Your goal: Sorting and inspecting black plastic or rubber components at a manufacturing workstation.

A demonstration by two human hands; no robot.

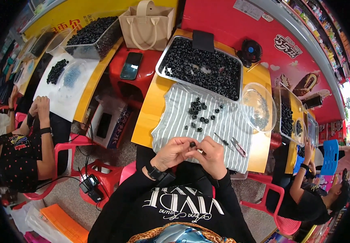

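Observation:
Over the near edge of a striped grey-and-white cloth, my two hands meet. My left hand pinches a small black ring-shaped part between thumb and fingertips. My right hand is closed right beside it, thumb and forefinger pressed together; anything between them is too small to make out. Loose black ring-shaped parts lie scattered on the cloth ahead of my hands. To their right are a thin dark tool and a pair of small snips.
A metal tray full of black rings stands at the back of the yellow table. Right of the cloth is a clear round tub with tiny pieces. A red stool bears a phone. People work at tables on both sides.

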